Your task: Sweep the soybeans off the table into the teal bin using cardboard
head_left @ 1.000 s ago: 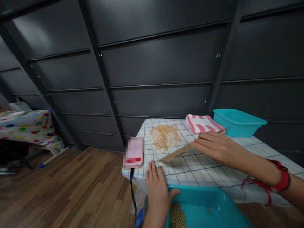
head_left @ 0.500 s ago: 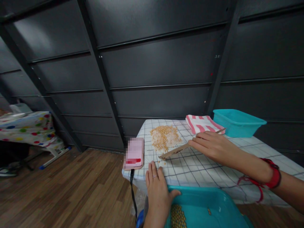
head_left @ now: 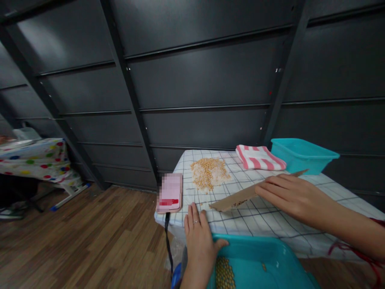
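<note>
Clock directions run from the cardboard's middle, 12 toward the wall. Right hand (head_left: 285,194) grips the cardboard (head_left: 237,197) by its upper part, fingers over the top, strip tilted on the tabletop (head_left: 246,230). Cardboard: brown, thin, long, narrow, dark print along the lower edge, free end pointing to 9. Left hand (head_left: 198,237) at 7–8, holding nothing up: fingers straight and laid at the cloth edge, thumb out over the near bin's rim; can't tell if it presses on the rim. Thin ring on one finger.

Tabletop wears white cloth with dark grid lines, slightly creased. Pile (head_left: 207,170) at 10–11, flat and spread: round yellow beans mixed with pale, fine grains, paler patches both sides of a bean band. Stray bean (head_left: 201,204) lies near the cardboard's free end.

Towel (head_left: 260,157) at 1: soft, folded, pink and white stripes, just beside the far bin. Pink case (head_left: 171,192) at 9: flat, rounded rectangle, red mark, partly pixelated. Black strap (head_left: 168,241) hangs below it at 8.

Containers: near bin (head_left: 255,244) at 6, teal plastic, rounded corners, cut off by the frame. Bin beans (head_left: 225,275) heap along its left side, plus a loose bit further right. Far bin (head_left: 303,150) at 2, turquoise plastic, flared walls; its floor is hidden.

Behind: dark ribbed panel wall (head_left: 204,84). Floor (head_left: 126,237) at 8, brown wood-grain planks. Spotted cloth (head_left: 36,160) at 9, shiny, coloured dots.
</note>
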A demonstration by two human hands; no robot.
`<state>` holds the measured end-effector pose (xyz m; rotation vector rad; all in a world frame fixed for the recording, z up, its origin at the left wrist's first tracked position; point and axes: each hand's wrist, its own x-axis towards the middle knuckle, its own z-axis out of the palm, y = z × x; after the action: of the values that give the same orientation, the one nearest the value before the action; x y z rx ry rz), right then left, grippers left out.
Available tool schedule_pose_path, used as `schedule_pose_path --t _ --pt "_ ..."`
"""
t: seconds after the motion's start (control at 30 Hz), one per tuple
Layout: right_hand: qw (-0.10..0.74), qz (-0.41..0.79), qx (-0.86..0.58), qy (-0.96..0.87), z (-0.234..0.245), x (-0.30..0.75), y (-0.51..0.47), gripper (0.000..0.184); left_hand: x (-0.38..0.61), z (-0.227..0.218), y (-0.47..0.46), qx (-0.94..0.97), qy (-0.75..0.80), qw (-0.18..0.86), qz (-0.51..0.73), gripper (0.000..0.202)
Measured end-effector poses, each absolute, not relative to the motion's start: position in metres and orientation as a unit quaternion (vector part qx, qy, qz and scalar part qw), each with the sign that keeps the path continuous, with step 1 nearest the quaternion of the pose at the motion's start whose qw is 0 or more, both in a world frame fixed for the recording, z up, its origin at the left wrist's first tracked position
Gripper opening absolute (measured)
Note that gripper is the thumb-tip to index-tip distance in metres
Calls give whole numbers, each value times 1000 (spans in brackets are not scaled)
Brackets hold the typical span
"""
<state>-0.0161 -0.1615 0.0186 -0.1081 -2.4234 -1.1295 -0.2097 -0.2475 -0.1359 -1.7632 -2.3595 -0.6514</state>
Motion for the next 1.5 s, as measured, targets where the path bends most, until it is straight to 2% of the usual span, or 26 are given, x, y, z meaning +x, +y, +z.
schedule_pose_path --t 0.4,1.0,1.37,1.5 --pt "239 -407 -39 -881 18 -11 -170 32 -209 -144 -246 -586 -772 103 -222 86" --pt "214 -395 -49 -892 15 -6 -175 33 -212 -143 -246 -592 -769 91 -225 86" --pt "209 -412 -58 -885 19 -4 -182 39 -213 -147 -244 -591 -766 92 -236 73" --pt "218 -417 -59 -880 21 -3 -182 38 -212 -143 -245 -587 -773 87 -225 79"
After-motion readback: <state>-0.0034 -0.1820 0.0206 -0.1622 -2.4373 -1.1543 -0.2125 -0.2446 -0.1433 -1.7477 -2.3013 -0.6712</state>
